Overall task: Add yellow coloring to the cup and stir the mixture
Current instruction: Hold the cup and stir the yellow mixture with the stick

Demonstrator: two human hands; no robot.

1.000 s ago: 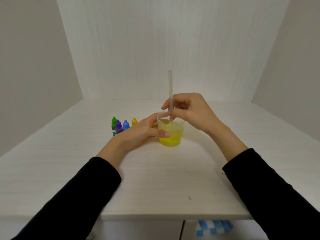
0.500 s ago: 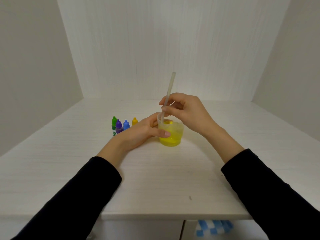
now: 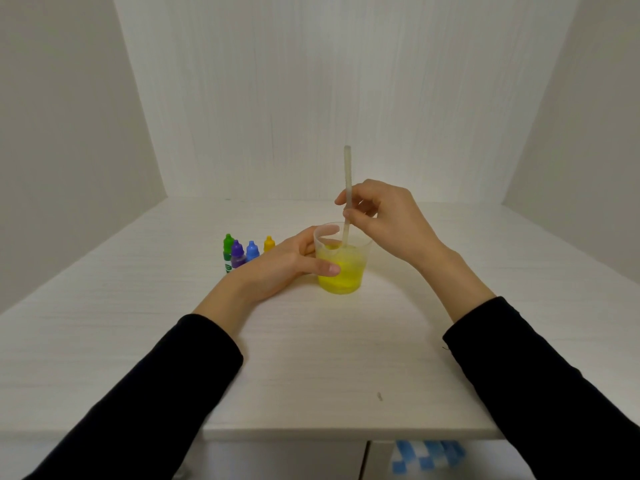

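Right hand (image 3: 388, 220) fingers (image 3: 349, 213) pinch the stirring stick (image 3: 347, 188), its tip in the yellow mixture (image 3: 341, 271). Left hand (image 3: 284, 268) fingers wrap the clear plastic cup (image 3: 343, 259) mid-tabletop (image 3: 311, 358); dropper bottles (image 3: 247, 252) at its nine o'clock.

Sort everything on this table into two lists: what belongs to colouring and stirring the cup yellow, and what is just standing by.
In use:
cup of yellow mixture, gripped by the left hand
stirring stick, pinched by the right hand, lower end in the cup
yellow bottle

Standing by:
green bottle
purple bottle
blue bottle
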